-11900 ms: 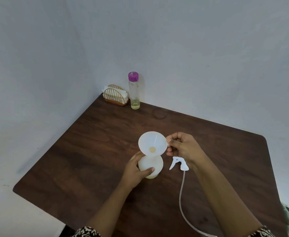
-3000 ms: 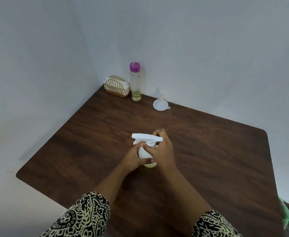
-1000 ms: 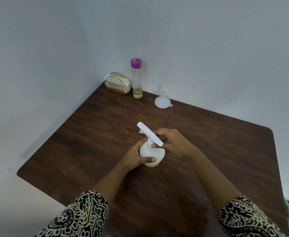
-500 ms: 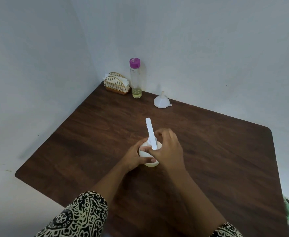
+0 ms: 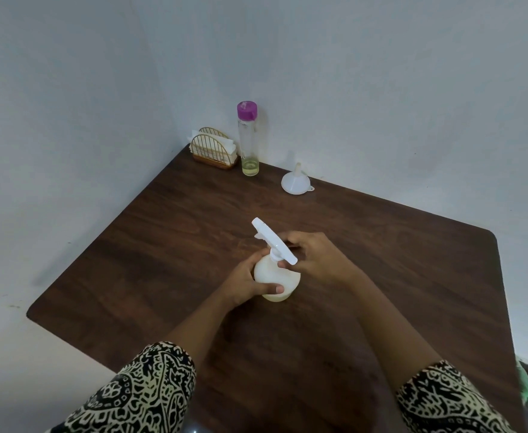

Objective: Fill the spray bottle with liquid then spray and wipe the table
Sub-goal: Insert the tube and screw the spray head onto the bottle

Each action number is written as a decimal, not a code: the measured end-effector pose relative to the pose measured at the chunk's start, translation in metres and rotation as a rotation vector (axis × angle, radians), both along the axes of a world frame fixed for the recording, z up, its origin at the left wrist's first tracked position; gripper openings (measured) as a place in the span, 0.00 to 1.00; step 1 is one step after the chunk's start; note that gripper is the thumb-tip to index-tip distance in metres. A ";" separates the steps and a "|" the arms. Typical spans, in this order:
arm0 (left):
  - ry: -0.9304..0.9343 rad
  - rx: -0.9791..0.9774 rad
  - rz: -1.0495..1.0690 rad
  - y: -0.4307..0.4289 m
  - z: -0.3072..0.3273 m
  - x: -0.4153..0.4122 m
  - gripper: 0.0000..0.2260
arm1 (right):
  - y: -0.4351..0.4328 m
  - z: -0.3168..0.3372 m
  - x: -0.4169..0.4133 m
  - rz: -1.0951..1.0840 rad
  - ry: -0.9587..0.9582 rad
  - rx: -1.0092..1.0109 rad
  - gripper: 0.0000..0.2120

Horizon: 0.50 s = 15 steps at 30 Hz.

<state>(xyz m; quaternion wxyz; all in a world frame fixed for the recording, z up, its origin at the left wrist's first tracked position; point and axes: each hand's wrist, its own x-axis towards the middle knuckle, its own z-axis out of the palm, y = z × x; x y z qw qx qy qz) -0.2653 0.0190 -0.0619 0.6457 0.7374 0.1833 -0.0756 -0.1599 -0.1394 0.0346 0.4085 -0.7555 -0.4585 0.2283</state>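
Note:
A round white spray bottle (image 5: pixel 283 281) stands upright mid-table on the dark wooden table (image 5: pixel 150 232). My left hand (image 5: pixel 245 284) wraps its body from the left. The white trigger head (image 5: pixel 273 240) sits on the neck, its nozzle pointing up and to the far left. My right hand (image 5: pixel 314 256) grips the rear of that head at the collar. A pale yellowish liquid shows at the bottle's base.
At the far corner stand a wire napkin holder (image 5: pixel 214 148) with white napkins and a tall clear bottle (image 5: pixel 248 140) with a purple cap and a little yellow liquid. A white funnel (image 5: pixel 295 181) lies mouth down beside them. Walls close the back and left.
The trigger head has turned on the neck under my right hand, its nozzle swinging from straight away to far left. My left hand has kept its hold on the bottle.

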 end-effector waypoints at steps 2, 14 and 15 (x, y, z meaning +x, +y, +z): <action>-0.012 -0.007 0.000 0.000 0.000 0.000 0.34 | -0.001 0.003 0.004 0.060 0.096 -0.027 0.17; -0.022 -0.026 0.006 -0.001 0.002 -0.002 0.30 | 0.014 -0.031 -0.038 -0.517 -0.205 0.097 0.17; -0.023 -0.028 0.005 0.000 0.002 -0.001 0.30 | 0.013 -0.031 -0.037 -0.497 -0.247 0.106 0.16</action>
